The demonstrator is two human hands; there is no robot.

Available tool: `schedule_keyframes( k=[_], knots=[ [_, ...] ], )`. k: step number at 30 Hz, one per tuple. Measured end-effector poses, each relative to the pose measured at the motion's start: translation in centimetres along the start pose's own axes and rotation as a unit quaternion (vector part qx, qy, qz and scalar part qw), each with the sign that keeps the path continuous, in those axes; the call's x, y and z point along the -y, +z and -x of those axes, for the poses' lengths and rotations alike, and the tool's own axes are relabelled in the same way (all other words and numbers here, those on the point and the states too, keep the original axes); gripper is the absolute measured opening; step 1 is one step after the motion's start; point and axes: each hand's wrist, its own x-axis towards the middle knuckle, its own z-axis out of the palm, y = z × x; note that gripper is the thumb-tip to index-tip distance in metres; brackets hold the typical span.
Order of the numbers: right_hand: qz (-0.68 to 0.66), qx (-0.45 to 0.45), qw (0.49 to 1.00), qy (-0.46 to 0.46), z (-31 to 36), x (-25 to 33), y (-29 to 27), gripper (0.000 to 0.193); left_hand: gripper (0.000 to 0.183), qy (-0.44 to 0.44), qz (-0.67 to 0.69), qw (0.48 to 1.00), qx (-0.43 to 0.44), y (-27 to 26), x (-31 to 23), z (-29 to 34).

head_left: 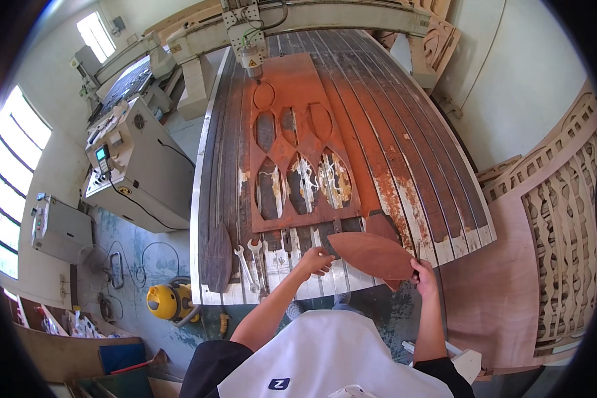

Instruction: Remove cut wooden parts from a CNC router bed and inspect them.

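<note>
A reddish-brown, leaf-shaped wooden panel (371,255) is tilted above the near edge of the machine bed, its right end gripped by my right hand (423,276). My left hand (317,261) hovers just below the panel's left tip, fingers loosely curled and slightly apart, holding nothing that I can see. Behind the held panel, a second dark reddish wooden piece (382,225) shows in part. Farther up the bed lies a red-brown board (307,221) with several leaf-shaped cutouts. Two wrenches (244,266) rest on the bed left of my left hand, beside a dark leaf-shaped piece (216,259).
A gantry with a spindle (251,60) spans the far part of the slotted bed (438,192). Red dust coats the bed right of the board. At left stand a control cabinet (146,176) and a yellow vacuum cleaner (166,302). Carved wooden lattice panels (564,225) lean at right.
</note>
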Motion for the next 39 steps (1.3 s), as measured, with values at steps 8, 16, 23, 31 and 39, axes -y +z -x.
schedule_keyframes(
  k=[8, 16, 23, 31, 39],
  knots=[
    [0.173, 0.053, 0.981, 0.066, -5.8, 1.9, -4.1, 0.018, 0.050, -0.006, -0.113, 0.990, -0.088, -2.0, 4.3, -0.3],
    [0.226, 0.161, 0.960, 0.025, -8.5, 9.1, -5.0, 0.017, 0.060, 0.235, -0.292, 0.906, -0.196, 1.1, 2.4, -1.6],
    [0.383, 0.247, 0.877, -0.151, -12.0, 14.8, 0.4, 0.018, 0.055, 0.325, -0.273, 0.904, 0.053, 6.8, -4.8, -4.4],
    [0.476, -0.076, 0.865, -0.138, -13.6, 9.0, 4.2, 0.036, 0.039, 0.005, 0.223, 0.966, 0.131, 9.8, -2.6, -7.0],
    [0.246, -0.044, 0.967, -0.039, -12.8, -1.4, 2.1, 0.020, 0.027, -0.038, 0.014, 0.995, 0.094, 11.8, -1.2, -9.7]
  ],
)
